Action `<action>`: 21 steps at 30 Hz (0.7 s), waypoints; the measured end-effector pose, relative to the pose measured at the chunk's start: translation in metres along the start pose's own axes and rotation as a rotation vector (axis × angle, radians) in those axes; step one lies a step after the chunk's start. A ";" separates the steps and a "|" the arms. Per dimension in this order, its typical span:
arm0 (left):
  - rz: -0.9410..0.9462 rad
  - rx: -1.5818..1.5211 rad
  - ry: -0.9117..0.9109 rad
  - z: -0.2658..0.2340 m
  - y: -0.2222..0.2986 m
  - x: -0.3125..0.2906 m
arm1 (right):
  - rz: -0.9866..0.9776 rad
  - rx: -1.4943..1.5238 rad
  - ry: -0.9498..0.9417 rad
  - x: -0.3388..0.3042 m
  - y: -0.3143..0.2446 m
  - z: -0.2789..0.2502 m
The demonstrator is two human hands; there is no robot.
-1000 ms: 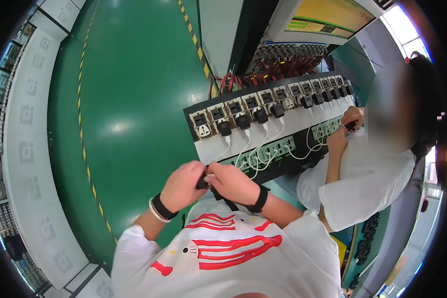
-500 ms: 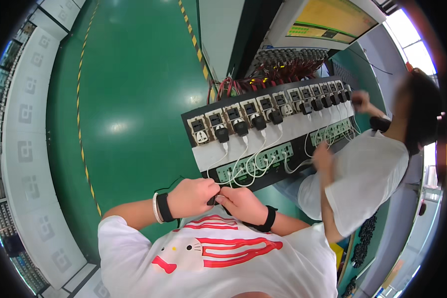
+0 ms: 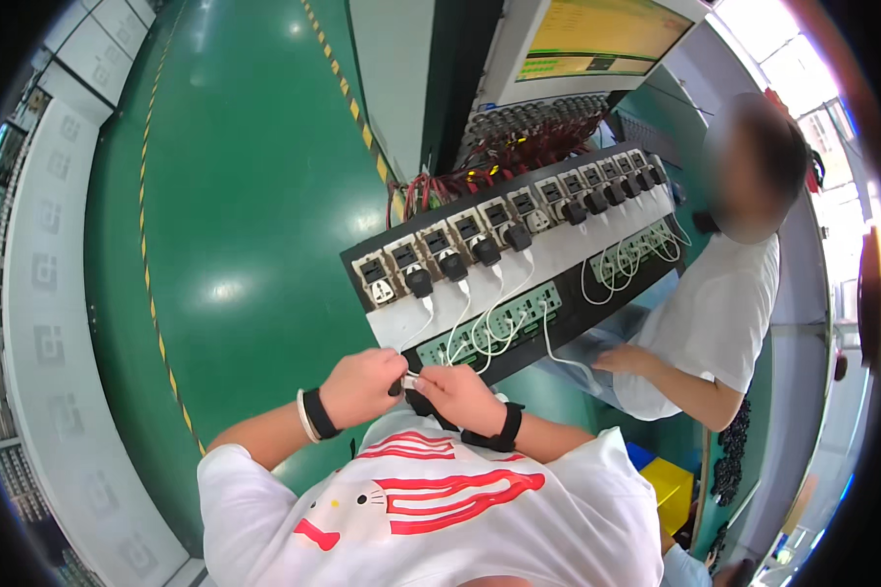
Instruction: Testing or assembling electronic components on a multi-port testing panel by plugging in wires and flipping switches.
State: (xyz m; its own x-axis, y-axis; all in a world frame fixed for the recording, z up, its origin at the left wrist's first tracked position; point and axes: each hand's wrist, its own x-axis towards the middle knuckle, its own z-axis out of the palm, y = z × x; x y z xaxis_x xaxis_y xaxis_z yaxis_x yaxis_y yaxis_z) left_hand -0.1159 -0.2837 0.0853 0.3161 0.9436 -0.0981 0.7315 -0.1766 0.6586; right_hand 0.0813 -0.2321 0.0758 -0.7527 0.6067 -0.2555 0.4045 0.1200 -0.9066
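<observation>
The left hand [image 3: 362,383] and the right hand [image 3: 457,394] were drawn close together just above the chest of a white shirt with red print [image 3: 431,504]. Both were curled, with the fingertips pinching a small white plug [image 3: 410,380] between them. The plug sat in the gap between the two hands, just below the near edge of the test panel [image 3: 519,264]. Its long axis seemed to run roughly from hand to hand, but it was too small and too covered by fingers to tell which way its end pointed. A black band sat on each wrist.

A thin white cable [image 3: 465,323] ran from near the hands up toward the panel. Along the panel's upper strip stood a row of sockets [image 3: 480,235], most with black adapters plugged in, each trailing a white lead down to a green strip of ports [image 3: 504,323]. Red wires bunched behind the panel. To the right, another person in a white shirt [image 3: 715,323] rested a hand [image 3: 622,360] near the panel's edge. A green floor [image 3: 235,196] lay to the left.
</observation>
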 end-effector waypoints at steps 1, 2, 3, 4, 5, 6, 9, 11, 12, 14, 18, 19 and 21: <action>0.018 0.007 -0.003 0.001 0.003 -0.002 | -0.041 -0.040 0.038 -0.002 0.002 0.001; 0.035 -0.080 -0.064 0.002 0.007 -0.005 | -0.013 -0.035 -0.045 -0.005 0.005 -0.004; 0.052 -0.166 -0.126 0.002 0.008 -0.007 | -0.011 -0.036 -0.028 -0.007 0.005 -0.004; 0.058 -0.161 -0.141 0.002 0.006 -0.009 | 0.003 0.005 -0.044 -0.008 0.005 -0.002; 0.064 -0.161 -0.141 0.003 0.006 -0.008 | 0.016 0.045 -0.069 -0.010 0.004 0.000; 0.058 -0.112 -0.061 0.004 0.005 -0.005 | -0.037 0.001 0.036 -0.010 0.003 0.004; 0.062 -0.041 0.020 0.010 0.004 -0.006 | -0.032 -0.080 0.029 -0.013 0.007 0.001; 0.109 -0.099 -0.142 0.006 0.008 -0.010 | 0.009 -0.036 -0.012 -0.018 0.003 0.003; 0.129 -0.098 -0.106 0.004 0.005 -0.008 | 0.051 0.005 -0.055 -0.021 0.001 0.003; 0.160 -0.018 0.005 0.015 -0.011 0.002 | 0.021 -0.032 0.024 -0.014 0.004 0.007; 0.149 -0.087 -0.039 0.009 0.002 -0.007 | -0.032 -0.045 0.047 -0.010 0.003 -0.001; 0.148 -0.089 -0.041 0.005 0.002 -0.009 | -0.035 -0.035 -0.004 -0.011 -0.001 -0.001; 0.076 -0.033 0.010 -0.001 0.003 -0.012 | 0.015 -0.002 -0.023 -0.010 -0.002 0.004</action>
State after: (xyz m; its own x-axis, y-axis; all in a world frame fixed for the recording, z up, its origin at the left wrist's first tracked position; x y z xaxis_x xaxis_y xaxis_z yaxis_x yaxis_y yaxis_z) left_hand -0.1180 -0.2949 0.0887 0.3634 0.9308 -0.0397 0.6854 -0.2383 0.6881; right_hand 0.0864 -0.2414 0.0790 -0.7587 0.5899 -0.2766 0.4167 0.1129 -0.9020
